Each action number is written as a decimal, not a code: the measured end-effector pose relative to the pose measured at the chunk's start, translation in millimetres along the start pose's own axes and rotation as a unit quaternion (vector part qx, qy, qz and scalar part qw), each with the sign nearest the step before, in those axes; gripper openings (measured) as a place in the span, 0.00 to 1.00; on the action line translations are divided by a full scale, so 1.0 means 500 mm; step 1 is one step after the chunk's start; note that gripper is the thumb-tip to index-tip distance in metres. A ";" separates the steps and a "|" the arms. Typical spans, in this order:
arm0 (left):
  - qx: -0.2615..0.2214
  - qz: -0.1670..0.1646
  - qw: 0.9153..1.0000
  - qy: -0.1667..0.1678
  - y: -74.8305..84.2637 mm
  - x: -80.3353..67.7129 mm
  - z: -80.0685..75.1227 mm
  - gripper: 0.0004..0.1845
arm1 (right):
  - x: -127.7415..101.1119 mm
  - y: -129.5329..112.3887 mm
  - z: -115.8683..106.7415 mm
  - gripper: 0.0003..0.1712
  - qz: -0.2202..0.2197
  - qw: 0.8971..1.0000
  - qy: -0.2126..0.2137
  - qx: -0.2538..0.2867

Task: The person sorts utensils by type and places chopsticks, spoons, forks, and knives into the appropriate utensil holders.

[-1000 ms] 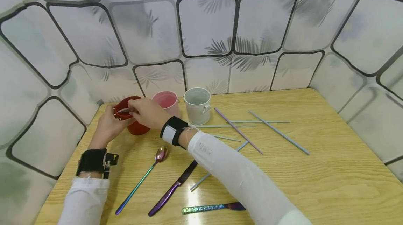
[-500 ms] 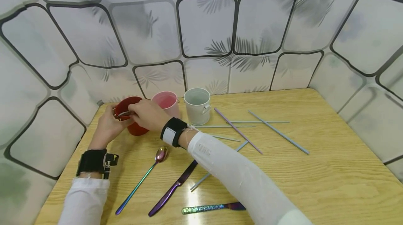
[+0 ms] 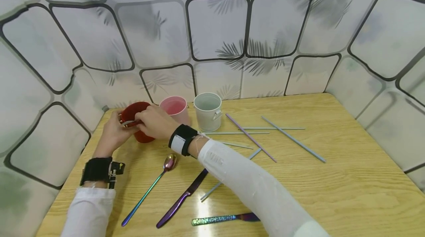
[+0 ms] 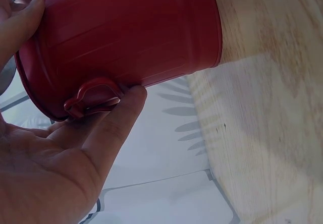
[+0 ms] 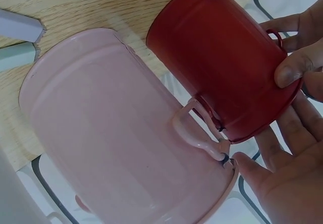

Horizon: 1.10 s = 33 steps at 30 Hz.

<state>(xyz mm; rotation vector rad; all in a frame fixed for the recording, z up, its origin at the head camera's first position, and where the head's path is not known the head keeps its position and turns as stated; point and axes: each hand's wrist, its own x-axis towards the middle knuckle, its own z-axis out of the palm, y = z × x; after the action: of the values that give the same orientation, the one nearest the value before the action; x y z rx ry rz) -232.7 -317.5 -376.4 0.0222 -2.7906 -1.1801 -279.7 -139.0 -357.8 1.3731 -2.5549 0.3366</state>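
Fingers [image 4: 113, 128] of the left hand [image 3: 113, 133] clamp the red bucket [image 3: 143, 136], the thumb on its wall near the rim and another finger against its lug [image 4: 98, 81]; the wrist views show that lug, while the head view hides it. Fingers of the right hand [image 3: 156, 121] are bent together at the bucket's mouth, where the head view shows them pinching a pale strip [image 3: 128, 122] beside the near rim. What the strip is cannot be told, and the right wrist view does not show the pinch.

Nearest on the table [image 3: 348, 192] lies a glittery-handled utensil [image 3: 214, 220], its far end under the right sleeve [image 3: 245, 178]. Left of it is a purple knife [image 3: 180, 198], part of its blade hidden by the same sleeve, then a long spoon [image 3: 149, 185], bowl pointing away. Beyond, thin sticks [image 3: 295, 140] lie scattered, several crossing; one is lilac.

Farther back, the red bucket is leftmost in a row, upright, with the pink bucket [image 3: 182, 114] just beside it and the white bucket [image 3: 208, 119] next. From the head, the right hand covers part of the pink one; the right wrist view shows its side and lug whole. Behind stands a patterned wall [image 3: 220, 27].
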 end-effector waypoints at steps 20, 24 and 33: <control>-0.013 0.001 1.000 -0.007 -0.004 -0.002 0.003 0.46 | -0.030 -0.011 -0.044 0.15 0.011 0.996 0.005 0.091; -0.016 0.001 1.000 -0.012 -0.002 -0.005 0.002 0.46 | -0.040 -0.016 -0.065 0.15 0.003 0.994 0.010 0.108; 0.010 0.019 1.000 -0.006 -0.004 -0.008 0.000 0.44 | -0.072 -0.049 -0.107 0.12 -0.063 0.993 -0.001 0.098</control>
<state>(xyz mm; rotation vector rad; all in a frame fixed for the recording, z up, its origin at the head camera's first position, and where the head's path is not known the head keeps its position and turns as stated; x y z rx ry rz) -228.8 -318.8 -378.0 -0.0364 -2.7990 -1.1481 -235.0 -107.8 -315.4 1.5933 -2.4752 0.5756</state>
